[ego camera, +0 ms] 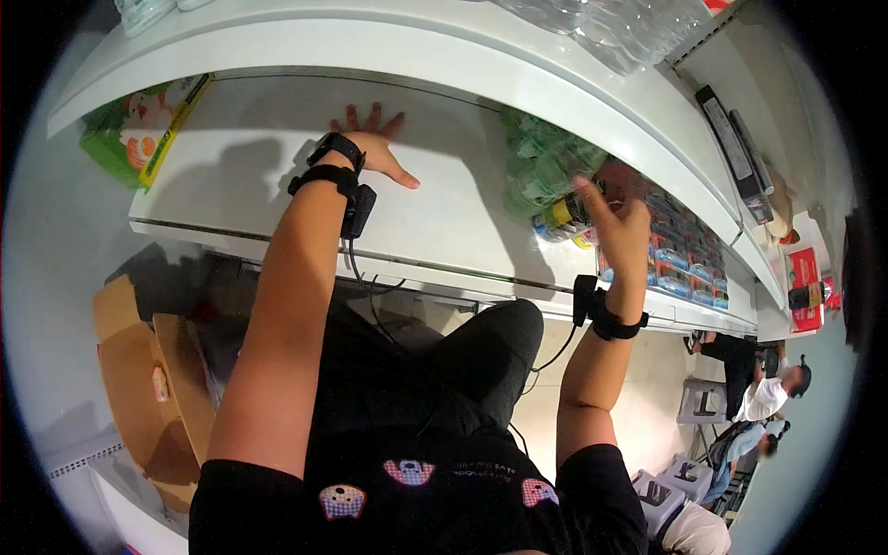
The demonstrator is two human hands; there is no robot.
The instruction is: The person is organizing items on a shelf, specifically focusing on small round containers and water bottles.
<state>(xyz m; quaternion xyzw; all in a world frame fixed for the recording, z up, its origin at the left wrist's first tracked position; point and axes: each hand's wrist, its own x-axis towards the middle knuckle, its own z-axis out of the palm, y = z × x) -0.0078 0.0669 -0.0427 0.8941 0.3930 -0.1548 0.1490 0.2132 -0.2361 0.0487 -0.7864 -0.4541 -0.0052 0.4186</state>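
My left hand (374, 146) lies with spread fingers on the white shelf board (444, 229), palm down, holding nothing. At the right, my right hand (617, 215) is raised beside a group of green plastic bottles (541, 159), thumb apart from the other fingers; whether it touches a bottle is unclear. Below the green bottles lies a bottle with a yellow and black label (558, 218). Stacked packs with blue and red printing (673, 260) stand just right of my right hand. Both wrists wear black straps with small cabled devices.
The upper shelf's front edge (430, 52) arches over my hands, with clear bottles (610, 28) above. A green package (135, 128) sits at the shelf's left end. An opened cardboard box (152, 388) is at lower left. Two people (760, 399) and plastic stools (701, 402) are at right.
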